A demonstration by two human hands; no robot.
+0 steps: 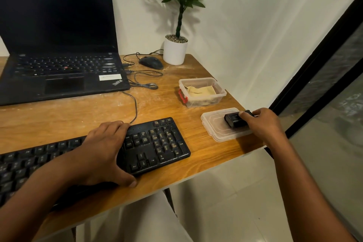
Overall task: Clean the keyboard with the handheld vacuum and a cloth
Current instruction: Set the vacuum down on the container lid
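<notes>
I see a wooden desk (82, 112) filling most of the view, white wall behind, dark-framed glass panel on the right. Largest item on it: black laptop (59, 45), lid up, screen dark, far left. Next, the black keyboard (157, 143) lies along the near edge, angled, its cable (135, 108) running up toward the laptop. Potted plant (175, 50) in a white pot sits at the back, a black mouse (151, 62) just beside it with its cord looped near the laptop's right side.

Right half of the desk: a clear plastic container (202, 92) with a red clip, a beige cloth (200, 91) folded inside it. Nearer to me, its clear lid (216, 129) lies flat near the desk's right edge. The small black handheld vacuum (233, 121) rests on that lid, well apart from the keyboard.

Between vacuum and keyboard I see only bare desk; the container stands farther back.

Left hand (104, 153) lies over the keyboard just left of the navigation keys, fingers wrapped over the far edge, thumb hooked on the near edge, so it grips the board. Right hand (261, 122) is curled round the vacuum's right end, fingers over the top. I can't tell if the vacuum is lifted off the lid.
</notes>
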